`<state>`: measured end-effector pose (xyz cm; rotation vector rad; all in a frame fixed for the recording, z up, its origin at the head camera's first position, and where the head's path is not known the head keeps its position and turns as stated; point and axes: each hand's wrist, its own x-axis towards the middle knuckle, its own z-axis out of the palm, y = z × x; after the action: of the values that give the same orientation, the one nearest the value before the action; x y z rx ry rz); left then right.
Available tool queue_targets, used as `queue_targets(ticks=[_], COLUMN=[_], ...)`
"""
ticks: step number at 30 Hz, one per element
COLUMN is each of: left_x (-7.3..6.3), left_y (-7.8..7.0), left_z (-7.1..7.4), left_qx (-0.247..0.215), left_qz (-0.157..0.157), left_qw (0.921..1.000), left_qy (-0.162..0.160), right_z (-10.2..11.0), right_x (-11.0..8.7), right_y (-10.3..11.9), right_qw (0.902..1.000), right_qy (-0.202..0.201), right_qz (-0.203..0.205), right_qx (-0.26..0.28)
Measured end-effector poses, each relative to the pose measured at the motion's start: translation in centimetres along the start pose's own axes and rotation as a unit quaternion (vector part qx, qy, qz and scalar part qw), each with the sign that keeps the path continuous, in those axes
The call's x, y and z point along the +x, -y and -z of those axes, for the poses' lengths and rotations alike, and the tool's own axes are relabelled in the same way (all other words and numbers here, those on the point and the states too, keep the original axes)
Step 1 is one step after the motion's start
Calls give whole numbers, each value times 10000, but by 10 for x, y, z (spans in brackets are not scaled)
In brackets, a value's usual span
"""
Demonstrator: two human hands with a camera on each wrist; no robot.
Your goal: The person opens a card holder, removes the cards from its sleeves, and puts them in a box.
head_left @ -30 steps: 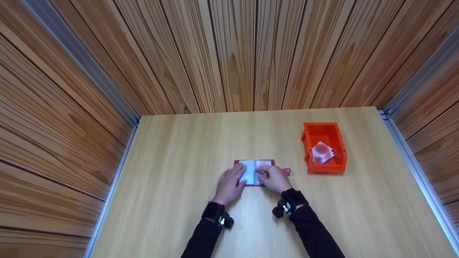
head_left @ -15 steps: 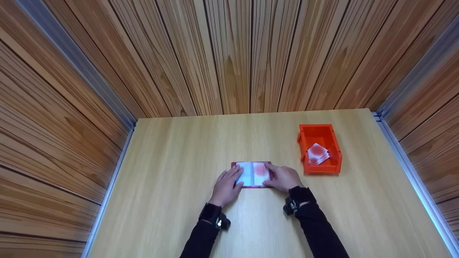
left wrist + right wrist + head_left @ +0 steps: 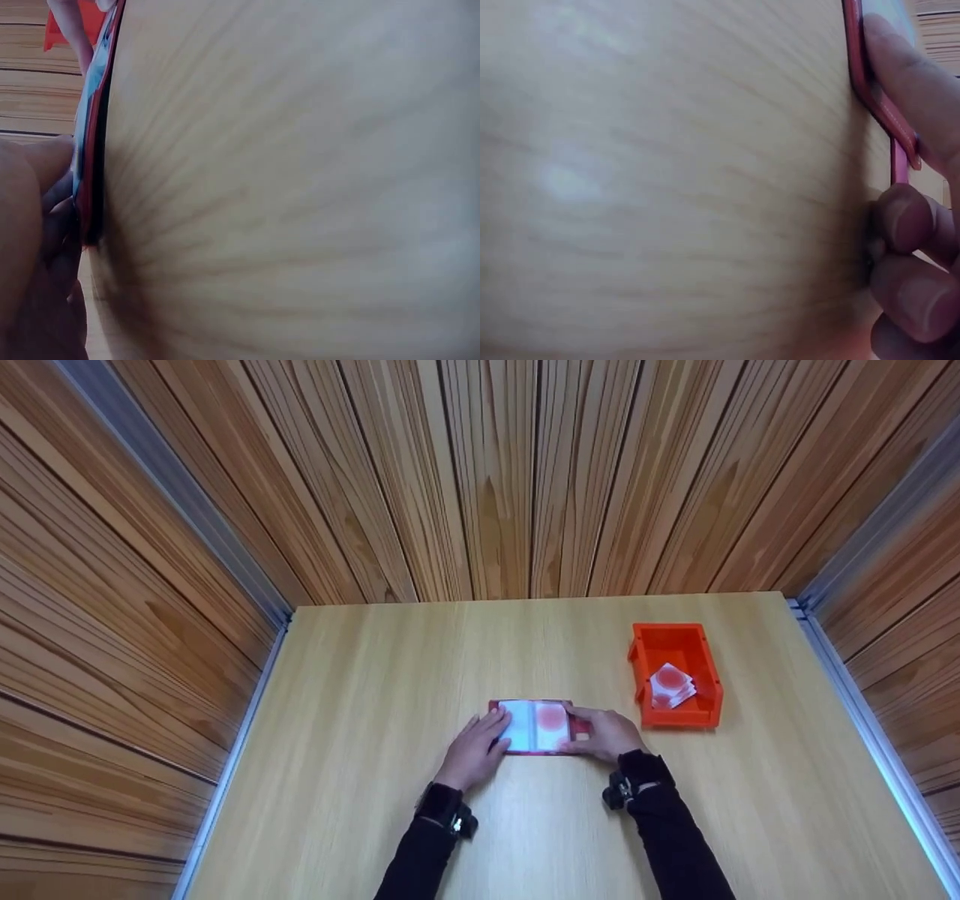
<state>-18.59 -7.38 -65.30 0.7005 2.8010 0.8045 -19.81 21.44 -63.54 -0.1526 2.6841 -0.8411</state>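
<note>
A red card holder lies open on the table, its clear pages facing up. Behind the right-hand page shows a white card with a red disc. My left hand rests with extended fingers on the left page. My right hand holds the right side of the holder, forefinger at the far corner and thumb at the near one. From the right wrist, the thumb lies over the red cover, which bends upward there; a pink-red strap shows by the curled fingers.
An orange-red bin stands to the right, with several white cards with red discs inside. Wood-panelled walls rise behind the table and at both sides.
The right hand has moved right, from pinching over the right page to holding that side's outer edge, uncovering the red disc. The left hand has stayed on the left page.
</note>
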Motion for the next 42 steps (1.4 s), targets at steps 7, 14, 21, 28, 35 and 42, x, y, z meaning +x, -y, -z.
queue_targets(ticks=[7, 14, 21, 28, 35, 42], left_x=[0, 9, 35, 51, 60, 59], left_y=[1, -14, -51, -67, -73, -74], left_z=[0, -9, -21, -24, -22, -32], left_qx=[-115, 136, -672, -27, -181, 255], left_qz=[-104, 114, 556, 1106, 1591, 1444], left_qw=[9998, 9971, 9864, 9844, 9810, 9782], left_qy=[-101, -734, -1394, -1367, -1094, -1467], right_z=[3, 3, 1, 0, -2, -2], right_x=[-1, -3, -3, -1, -1, -2], right_y=[-2, -4, -6, -6, -8, -12], right_qw=[9998, 10000, 9999, 9996, 9998, 9989], right_qy=[-71, 21, -42, -155, -122, -264], right_qz=[144, 4, 124, 216, 150, 389], right_qx=[-88, -33, -72, -63, 43, -52])
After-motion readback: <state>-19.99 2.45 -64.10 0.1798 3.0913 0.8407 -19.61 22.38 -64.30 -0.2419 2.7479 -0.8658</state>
